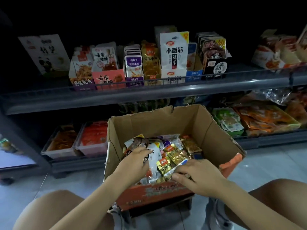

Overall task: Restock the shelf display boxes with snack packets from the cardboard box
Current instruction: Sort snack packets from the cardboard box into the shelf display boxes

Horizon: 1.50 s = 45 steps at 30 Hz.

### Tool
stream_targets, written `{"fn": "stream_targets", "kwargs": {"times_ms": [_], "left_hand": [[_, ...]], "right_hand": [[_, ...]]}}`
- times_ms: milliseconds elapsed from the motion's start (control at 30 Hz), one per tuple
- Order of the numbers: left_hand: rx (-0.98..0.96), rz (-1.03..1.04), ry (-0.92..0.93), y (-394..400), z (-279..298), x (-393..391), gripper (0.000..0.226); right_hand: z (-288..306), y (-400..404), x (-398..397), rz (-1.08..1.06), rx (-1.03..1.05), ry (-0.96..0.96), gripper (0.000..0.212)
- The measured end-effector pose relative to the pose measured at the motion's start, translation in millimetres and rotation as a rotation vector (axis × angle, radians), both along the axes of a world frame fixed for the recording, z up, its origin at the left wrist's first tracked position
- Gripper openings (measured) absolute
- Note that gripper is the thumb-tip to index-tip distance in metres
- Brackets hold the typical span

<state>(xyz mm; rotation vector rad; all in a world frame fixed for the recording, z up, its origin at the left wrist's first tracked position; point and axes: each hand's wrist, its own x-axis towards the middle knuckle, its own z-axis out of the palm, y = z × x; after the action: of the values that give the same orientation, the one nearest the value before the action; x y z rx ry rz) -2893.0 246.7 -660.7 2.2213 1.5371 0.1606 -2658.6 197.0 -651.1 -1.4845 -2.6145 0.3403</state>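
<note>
I have both hands down in the cardboard box (191, 123) on the floor below the shelf display boxes (149, 67). My left hand (134, 161) lies with fingers curled over a white packet (153, 156) among the snack packets (176, 151), while my right hand (197, 174) pinches a gold packet (166, 165) at the near edge of the heap.

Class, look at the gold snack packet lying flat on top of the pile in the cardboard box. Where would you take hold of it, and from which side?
Pinch the gold snack packet by its upper sealed edge, coming from above. It lies flat and face-up on the pile in the cardboard box, so only its thin rim gives purchase; the right hand covers the packets nearer the front wall.
</note>
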Motion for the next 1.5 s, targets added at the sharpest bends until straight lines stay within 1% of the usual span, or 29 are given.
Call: {"fn": "stream_targets", "kwargs": {"times_ms": [33, 133, 267, 367, 433, 500, 600, 667, 700, 733, 800, 900, 1000, 1067, 1100, 1167, 1267, 1333, 1367, 1500], "left_hand": [[-0.017, 0.001, 0.01, 2, -2, -3, 0.043], [-0.022, 0.003, 0.0, 9, -5, -8, 0.042], [0.0, -0.012, -0.03, 15, -7, -14, 0.04], [0.032, -0.024, -0.037, 19, -4, -24, 0.04], [0.051, -0.022, -0.027, 22, -1, -32, 0.04], [0.055, -0.021, 0.006, 25, 3, -38, 0.039], [0.019, -0.037, 0.073, 33, 6, -38, 0.039], [0.005, -0.071, 0.148, 44, 7, -34, 0.037], [-0.002, -0.081, 0.177, 51, 6, -31, 0.037], [-0.01, -0.084, 0.196, 59, 5, -26, 0.036], [-0.031, -0.073, 0.228, 78, -3, -16, 0.037], [-0.054, -0.001, 0.241, 103, -24, -2, 0.047], [-0.087, 0.079, 0.279, 119, -43, 5, 0.065], [-0.043, 0.102, 0.363, 125, -51, 6, 0.07], [-0.006, 0.107, 0.386, 128, -54, 7, 0.068], [0.027, 0.089, 0.37, 134, -58, 7, 0.056], [0.026, 0.123, 0.243, 138, -63, 5, 0.039], [0.057, 0.157, 0.144, 139, -66, 4, 0.023], [0.079, 0.16, 0.124, 139, -66, 5, 0.015], [0.157, 0.123, 0.122, 140, -68, 7, 0.017]], "right_hand": [[0, -1, -1, 0.035, -0.018, 0.012, 0.089], [6, -1, -11, 0.11, -0.023, 0.054, 0.071], [6, 4, -24, 0.102, -0.014, 0.019, 0.069], [7, 1, -35, 0.116, -0.053, 0.056, 0.062], [2, -4, -43, 0.09, -0.031, 0.098, 0.056], [-4, -8, -49, 0.061, -0.05, 0.077, 0.06], [2, -11, -55, 0.038, 0.005, 0.06, 0.061], [12, -8, -54, 0.071, -0.044, 0.071, 0.066], [18, -6, -52, 0.075, -0.119, 0.103, 0.071], [21, -2, -50, 0.068, -0.145, 0.131, 0.072], [25, 11, -43, 0.016, -0.133, 0.154, 0.061], [19, 30, -33, -0.092, -0.067, 0.121, 0.044], [16, 42, -28, -0.15, -0.036, 0.102, 0.04], [18, 48, -28, -0.157, -0.051, 0.11, 0.04], [19, 50, -28, -0.159, -0.059, 0.108, 0.04], [21, 54, -26, -0.171, -0.064, 0.112, 0.038], [20, 59, -20, -0.194, -0.055, 0.094, 0.035], [20, 62, -18, -0.206, -0.059, 0.088, 0.035], [21, 63, -18, -0.208, -0.057, 0.087, 0.035], [20, 63, -15, -0.216, -0.064, 0.079, 0.035]]}}
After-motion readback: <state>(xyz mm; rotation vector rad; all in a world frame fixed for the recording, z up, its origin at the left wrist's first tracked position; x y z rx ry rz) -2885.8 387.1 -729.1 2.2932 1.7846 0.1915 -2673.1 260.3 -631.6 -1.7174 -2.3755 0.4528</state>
